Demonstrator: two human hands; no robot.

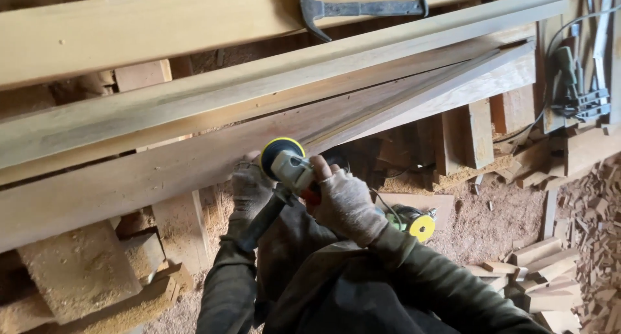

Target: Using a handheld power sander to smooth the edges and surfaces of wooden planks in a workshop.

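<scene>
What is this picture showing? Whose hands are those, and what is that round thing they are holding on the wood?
The picture comes from a camera worn on a person's head, looking down at their own two hands. Both hands wear dusty fingerless gloves. The left hand and right hand grip a grey power sander with a round yellow-rimmed pad. Its pad rests against a long pale wooden plank, one of several stacked together. A dark metal claw hammer lies on the top plank. Lower down, a green and yellow power tool sits among sawdust and small wood offcuts.
</scene>
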